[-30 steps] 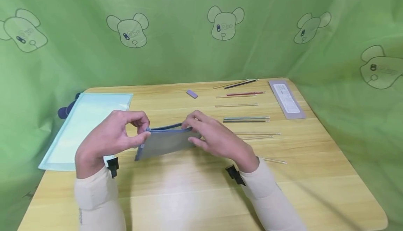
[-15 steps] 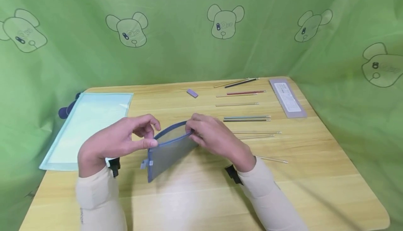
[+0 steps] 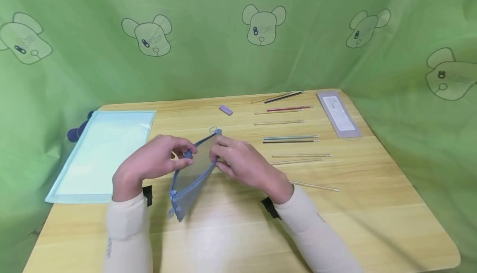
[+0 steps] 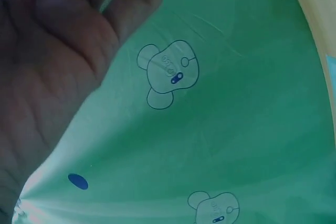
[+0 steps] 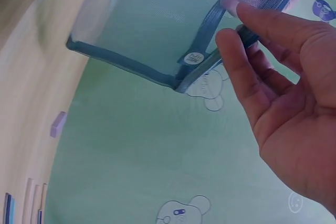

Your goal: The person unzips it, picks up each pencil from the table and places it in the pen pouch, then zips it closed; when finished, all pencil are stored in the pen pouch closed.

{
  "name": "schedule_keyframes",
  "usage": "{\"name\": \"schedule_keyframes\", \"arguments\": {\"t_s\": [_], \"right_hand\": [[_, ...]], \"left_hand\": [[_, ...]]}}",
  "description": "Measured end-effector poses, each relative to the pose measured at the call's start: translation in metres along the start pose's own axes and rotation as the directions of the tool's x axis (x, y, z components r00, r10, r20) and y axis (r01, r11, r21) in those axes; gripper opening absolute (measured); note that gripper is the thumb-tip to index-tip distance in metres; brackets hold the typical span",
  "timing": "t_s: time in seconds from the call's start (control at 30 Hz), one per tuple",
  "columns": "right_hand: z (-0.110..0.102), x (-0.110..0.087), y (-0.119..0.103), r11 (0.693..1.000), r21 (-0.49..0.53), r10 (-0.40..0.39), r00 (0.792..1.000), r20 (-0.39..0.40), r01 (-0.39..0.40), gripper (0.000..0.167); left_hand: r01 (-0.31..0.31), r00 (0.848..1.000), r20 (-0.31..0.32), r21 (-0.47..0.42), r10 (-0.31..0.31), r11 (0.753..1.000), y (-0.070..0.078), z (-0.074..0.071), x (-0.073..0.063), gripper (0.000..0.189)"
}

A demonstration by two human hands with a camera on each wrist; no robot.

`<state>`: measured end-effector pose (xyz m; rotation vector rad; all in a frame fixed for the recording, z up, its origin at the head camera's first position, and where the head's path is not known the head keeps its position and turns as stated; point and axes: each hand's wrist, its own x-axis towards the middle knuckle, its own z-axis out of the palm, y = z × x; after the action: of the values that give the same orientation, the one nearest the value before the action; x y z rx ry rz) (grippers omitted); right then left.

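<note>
A grey mesh zip pouch (image 3: 189, 199) with blue trim is held up over the table, its mouth spread apart. My left hand (image 3: 158, 157) pinches the left rim of the mouth between thumb and fingers. Opposite it, my right hand (image 3: 246, 161) grips the other rim. A small ring (image 3: 213, 129) shows at the pouch's far end, near the zip's corner. In the right wrist view, the see-through mesh and a round pale label (image 5: 194, 58) by the zip are visible. The left wrist view shows only part of my left hand (image 4: 58, 56), without the pouch.
Several pencils (image 3: 290, 137) lie in loose rows at the right of the wooden table (image 3: 231, 240). A purple eraser (image 3: 225, 109) lies toward the back. A flat purple package (image 3: 340, 115) with a white label is at far right, a light blue folder (image 3: 100, 153) at left.
The pouch has turned so its near end points toward me, and its mouth has spread wider. My left hand has shifted right along the rim; the right hand has moved slightly left.
</note>
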<state>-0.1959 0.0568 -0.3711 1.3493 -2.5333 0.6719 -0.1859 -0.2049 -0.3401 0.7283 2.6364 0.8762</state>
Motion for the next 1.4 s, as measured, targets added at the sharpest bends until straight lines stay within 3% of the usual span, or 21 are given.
{"name": "schedule_keyframes", "arguments": {"t_s": [0.17, 0.37, 0.6, 0.8, 0.87, 1.4], "right_hand": [[0.008, 0.003, 0.004, 0.999, 0.014, 0.042, 0.999, 0.033, -0.042, 0.014], [0.018, 0.006, 0.011, 0.991, 0.052, 0.112, 0.984, 0.139, -0.120, 0.017], [0.026, 0.005, 0.022, 0.954, 0.218, 0.126, 0.937, 0.325, -0.204, 0.029], [0.030, 0.003, 0.037, 0.870, 0.436, 0.071, 0.934, 0.349, -0.229, 0.034], [0.030, 0.002, 0.042, 0.854, 0.460, 0.076, 0.933, 0.351, -0.243, 0.035], [0.037, -0.001, 0.049, 0.912, 0.318, 0.080, 0.873, 0.481, -0.259, 0.043]], "left_hand": [[0.086, 0.996, -0.040, 0.027, -0.085, 0.996, -0.002, 0.002, 0.006, 0.027], [0.120, 0.990, -0.082, 0.057, -0.115, 0.991, -0.004, 0.001, 0.007, 0.032], [0.123, 0.991, 0.046, 0.034, -0.124, 0.992, -0.006, 0.006, 0.014, 0.037], [0.103, 0.988, 0.113, 0.011, -0.104, 0.995, -0.012, 0.012, 0.022, 0.037], [0.109, 0.987, 0.121, -0.001, -0.109, 0.994, -0.015, 0.013, 0.024, 0.037], [0.142, 0.985, 0.096, -0.010, -0.140, 0.990, -0.019, 0.021, 0.031, 0.042]]}}
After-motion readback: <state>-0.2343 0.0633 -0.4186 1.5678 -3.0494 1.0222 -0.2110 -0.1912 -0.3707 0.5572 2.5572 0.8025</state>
